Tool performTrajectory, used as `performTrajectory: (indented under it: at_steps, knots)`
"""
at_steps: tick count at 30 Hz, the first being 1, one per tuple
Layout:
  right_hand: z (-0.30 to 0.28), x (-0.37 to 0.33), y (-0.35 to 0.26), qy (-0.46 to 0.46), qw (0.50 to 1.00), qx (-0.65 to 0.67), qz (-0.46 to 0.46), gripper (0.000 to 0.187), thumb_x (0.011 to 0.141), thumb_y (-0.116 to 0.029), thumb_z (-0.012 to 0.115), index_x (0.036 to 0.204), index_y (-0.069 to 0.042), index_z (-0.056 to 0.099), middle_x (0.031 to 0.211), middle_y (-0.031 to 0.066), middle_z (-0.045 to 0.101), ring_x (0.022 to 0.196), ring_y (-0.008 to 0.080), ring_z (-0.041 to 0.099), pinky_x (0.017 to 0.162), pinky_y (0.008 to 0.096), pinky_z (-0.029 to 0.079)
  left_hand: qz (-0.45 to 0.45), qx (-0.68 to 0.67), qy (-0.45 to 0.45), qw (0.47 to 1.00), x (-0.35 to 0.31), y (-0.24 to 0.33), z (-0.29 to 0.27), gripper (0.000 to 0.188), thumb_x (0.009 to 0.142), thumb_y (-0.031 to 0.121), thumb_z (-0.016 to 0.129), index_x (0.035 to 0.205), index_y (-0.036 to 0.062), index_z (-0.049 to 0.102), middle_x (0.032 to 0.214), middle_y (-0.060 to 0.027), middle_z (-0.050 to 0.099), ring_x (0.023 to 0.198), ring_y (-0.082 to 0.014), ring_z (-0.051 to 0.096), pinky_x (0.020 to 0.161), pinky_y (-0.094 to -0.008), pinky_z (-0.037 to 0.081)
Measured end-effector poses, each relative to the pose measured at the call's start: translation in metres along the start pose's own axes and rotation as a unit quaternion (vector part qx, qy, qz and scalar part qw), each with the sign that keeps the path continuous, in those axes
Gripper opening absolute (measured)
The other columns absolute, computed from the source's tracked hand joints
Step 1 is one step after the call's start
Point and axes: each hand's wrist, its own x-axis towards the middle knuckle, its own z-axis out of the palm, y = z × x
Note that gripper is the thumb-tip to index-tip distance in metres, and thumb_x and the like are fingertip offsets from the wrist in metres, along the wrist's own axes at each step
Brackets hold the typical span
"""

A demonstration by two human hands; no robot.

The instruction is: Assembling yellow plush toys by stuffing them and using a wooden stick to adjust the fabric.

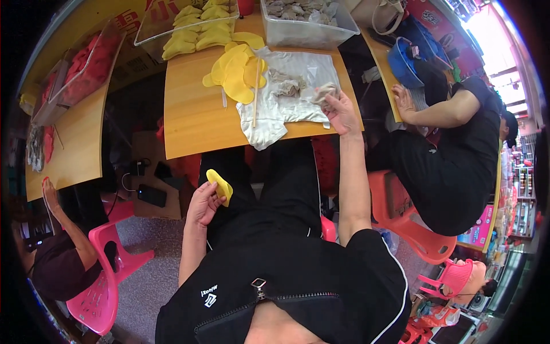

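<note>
Black shirt (pixel 252 261), white chest lettering (pixel 209 294); left hand (pixel 204 204) grips yellow piece (pixel 217 182), right hand (pixel 344 116) pinches greyish wad (pixel 326 92).

1. Left hand (pixel 207 203), right hand (pixel 344 116): two.
2. Held grey bundle (pixel 326 94), tabletop grey bundle (pixel 288 85): two.
3. White cloth (pixel 263 131): one.
4. Long stick (pixel 256 97): one.
5. Held yellow piece (pixel 224 189): at least one.
6. Heaped yellow pieces (pixel 236 71): several, too overlapped to count.
7. Yellow-filled bin (pixel 150 41), grey-filled bin (pixel 309 36), beyond the cloth: two.
8. Left table (pixel 79 143), middle table (pixel 195 120), right table (pixel 378 56): three.
</note>
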Motion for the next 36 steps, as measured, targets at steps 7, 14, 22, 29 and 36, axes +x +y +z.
performTrajectory:
  at_steps: [7, 14, 22, 29, 36]
  knots:
    - [0.024, 0.005, -0.017, 0.062, 0.982, -0.169, 0.06, 0.025, 0.084, 0.003, 0.06, 0.107, -0.004, 0.062, 0.093, 0.0031, 0.066, 0.081, 0.009, 0.063, 0.061, 0.0181, 0.047, -0.011, 0.002, 0.004, 1.0, -0.006, -0.003, -0.001, 0.018, 0.093, 0.019, 0.057, 0.104, 0.0046, 0.059, 0.094, -0.0063, 0.067, 0.08, -0.0138, 0.066, 0.067, -0.0252, 0.057]
    - [0.029, -0.004, -0.006, -0.016, 0.96, -0.237, 0.148, 0.015, 0.085, -0.007, 0.062, 0.099, -0.005, 0.067, 0.088, 0.001, 0.066, 0.073, 0.0085, 0.063, 0.063, 0.0218, 0.05, -0.024, 0.014, -0.004, 1.0, -0.003, -0.007, -0.002, 0.017, 0.093, 0.02, 0.057, 0.102, 0.0046, 0.06, 0.093, -0.0061, 0.067, 0.079, -0.0137, 0.066, 0.067, -0.0249, 0.057]
    - [0.045, -0.002, 0.026, -0.007, 0.986, -0.114, 0.122, 0.016, 0.088, -0.015, 0.063, 0.099, -0.003, 0.067, 0.089, 0.0022, 0.068, 0.077, 0.009, 0.064, 0.066, 0.023, 0.051, -0.007, 0.023, -0.033, 0.999, 0.002, 0.007, 0.032, 0.02, 0.094, 0.019, 0.056, 0.105, 0.0039, 0.059, 0.097, -0.0068, 0.067, 0.081, -0.0134, 0.065, 0.07, -0.0255, 0.054]
    - [0.104, -0.031, 0.03, -0.112, 0.968, -0.195, 0.108, 0.013, 0.089, -0.013, 0.063, 0.095, -0.003, 0.067, 0.084, -0.0025, 0.066, 0.079, 0.005, 0.061, 0.071, 0.0216, 0.049, 0.127, 0.19, -0.137, 0.964, 0.021, 0.042, 0.107, 0.03, 0.092, 0.02, 0.059, 0.115, 0.0002, 0.061, 0.105, -0.0035, 0.062, 0.092, -0.0095, 0.059, 0.077, -0.0241, 0.052]
    - [0.14, -0.054, 0.011, -0.236, 0.933, -0.238, 0.133, 0.029, 0.084, -0.005, 0.066, 0.111, 0.001, 0.059, 0.098, 0.0026, 0.063, 0.088, 0.0075, 0.059, 0.079, 0.021, 0.047, 0.095, 0.264, -0.141, 0.95, 0.027, 0.064, 0.117, 0.026, 0.089, 0.021, 0.065, 0.102, -0.001, 0.067, 0.089, -0.0044, 0.067, 0.077, -0.0098, 0.063, 0.071, -0.0224, 0.052]
